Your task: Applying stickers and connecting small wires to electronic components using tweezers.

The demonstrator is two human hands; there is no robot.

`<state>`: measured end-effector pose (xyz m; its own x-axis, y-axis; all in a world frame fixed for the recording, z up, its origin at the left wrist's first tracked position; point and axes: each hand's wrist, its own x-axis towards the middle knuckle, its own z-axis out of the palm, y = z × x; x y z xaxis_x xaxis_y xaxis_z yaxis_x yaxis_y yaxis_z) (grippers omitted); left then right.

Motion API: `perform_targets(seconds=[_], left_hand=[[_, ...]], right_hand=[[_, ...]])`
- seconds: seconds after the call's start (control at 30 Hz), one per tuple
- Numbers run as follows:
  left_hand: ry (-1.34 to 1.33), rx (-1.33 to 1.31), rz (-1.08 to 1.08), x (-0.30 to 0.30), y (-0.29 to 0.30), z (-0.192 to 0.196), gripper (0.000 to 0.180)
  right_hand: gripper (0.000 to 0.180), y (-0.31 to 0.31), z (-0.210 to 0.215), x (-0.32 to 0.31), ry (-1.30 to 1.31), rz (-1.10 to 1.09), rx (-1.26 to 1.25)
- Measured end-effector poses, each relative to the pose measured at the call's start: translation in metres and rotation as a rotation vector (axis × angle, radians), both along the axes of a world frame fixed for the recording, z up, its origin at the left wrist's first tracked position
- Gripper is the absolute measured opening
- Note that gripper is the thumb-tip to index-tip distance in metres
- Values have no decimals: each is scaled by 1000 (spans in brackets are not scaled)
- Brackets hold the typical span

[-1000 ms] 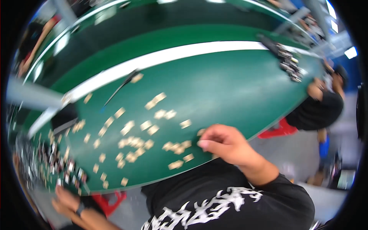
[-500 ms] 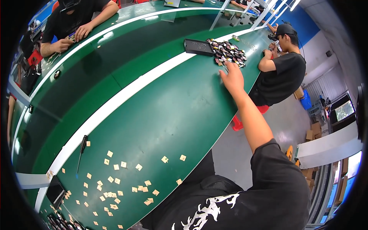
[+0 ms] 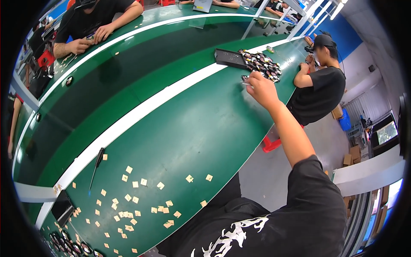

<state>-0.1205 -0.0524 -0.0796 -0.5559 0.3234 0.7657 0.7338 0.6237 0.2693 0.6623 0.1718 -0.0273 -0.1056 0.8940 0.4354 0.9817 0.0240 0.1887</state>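
Where rt hand point(image 3: 261, 89) reaches: parts pile point(image 3: 262, 64) adjacent.

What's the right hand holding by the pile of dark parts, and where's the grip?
The right hand pinches one small dark part at its fingertips, beside the pile of dark parts; which end it grips is too small to tell. The left hand is out of view.

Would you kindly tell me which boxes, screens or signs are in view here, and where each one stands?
Cardboard boxes: brown, stacked on the floor at the right.
Screen: lit rectangle, dark frame, far right beyond the boxes.
Tablet-like panel: grey, propped upright at the far table edge.
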Motion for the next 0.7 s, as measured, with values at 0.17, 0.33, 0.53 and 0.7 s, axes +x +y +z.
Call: perform_targets(seconds=[0.17, 0.33, 0.53, 0.7], left_hand=[[-765, -158, -1058, 179, 10, 44, 43], [-2236, -302, -1408, 254, 61, 45, 57], [-2330, -182, -1288, 245, 64, 37, 38], [-2115, -66, -1283, 229, 56, 26, 25]], right_hand=[[43, -57, 14, -147, 173, 467, -73], [22, -109, 14, -267, 248, 937, -109], [24, -125, 3, -327, 623, 958, -129], [15, -135, 7, -336, 844, 734, -452]])
